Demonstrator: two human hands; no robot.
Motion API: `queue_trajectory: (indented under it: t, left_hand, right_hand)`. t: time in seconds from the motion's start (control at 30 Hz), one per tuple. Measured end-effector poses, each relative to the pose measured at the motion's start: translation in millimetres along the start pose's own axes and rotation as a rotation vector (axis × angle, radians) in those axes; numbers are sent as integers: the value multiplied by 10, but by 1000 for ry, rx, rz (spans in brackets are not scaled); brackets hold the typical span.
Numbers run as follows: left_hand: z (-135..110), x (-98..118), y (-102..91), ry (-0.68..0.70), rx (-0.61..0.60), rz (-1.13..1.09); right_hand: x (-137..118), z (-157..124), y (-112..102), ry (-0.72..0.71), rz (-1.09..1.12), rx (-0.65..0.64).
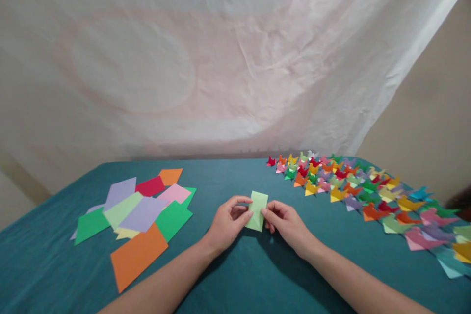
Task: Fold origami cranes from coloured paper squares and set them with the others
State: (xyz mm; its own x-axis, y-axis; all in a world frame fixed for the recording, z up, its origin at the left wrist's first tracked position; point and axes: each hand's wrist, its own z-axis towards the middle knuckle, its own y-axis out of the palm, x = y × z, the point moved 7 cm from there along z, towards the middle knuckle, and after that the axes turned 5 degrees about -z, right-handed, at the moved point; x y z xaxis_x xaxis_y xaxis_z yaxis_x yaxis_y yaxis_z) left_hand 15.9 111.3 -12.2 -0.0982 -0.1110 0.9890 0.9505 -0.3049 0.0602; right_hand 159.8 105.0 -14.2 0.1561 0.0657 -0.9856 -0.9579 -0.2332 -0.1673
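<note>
A small folded piece of light green paper (258, 208) is held up just above the table, taller than it is wide, with faint crease lines near its lower part. My left hand (231, 217) pinches its left edge between thumb and fingers. On the opposite edge, my right hand (281, 218) grips it with thumb and forefinger, the other fingers curled behind. The paper's back side is hidden from me.
Loose sheets of coloured paper (142, 213) lie overlapping on the left of the teal tablecloth (221, 181). Rows of small folded paper birds (338, 194) stand along the right. Behind the table hangs a pale sheet (221, 68).
</note>
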Motion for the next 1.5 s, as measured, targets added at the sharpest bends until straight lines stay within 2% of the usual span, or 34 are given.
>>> queue_trajectory:
  t: [0.17,0.3,0.5,0.6,0.93,1.5]
  left_hand:
    - [-14,94,15,98,-5,66]
    - [-16,131,-14,107,16,94]
    - [-2,135,-46,82,27,70]
    - [3,148,-35,69,20,95]
    - [-4,148,-33,-11,33,19]
    - [-18,128,-50,-81,49,-97]
  right_hand:
    - [-49,-24,19,-29,-41,26]
    - [-41,-44,33,-51,-13,22]
    - [-99,-74,-96,-183,-35,181]
    - [-117,-73,-135,-208,-56,211]
    - [-151,-80,-42,-217,-26,99]
    - [-176,-89,-53,-262,-181,132]
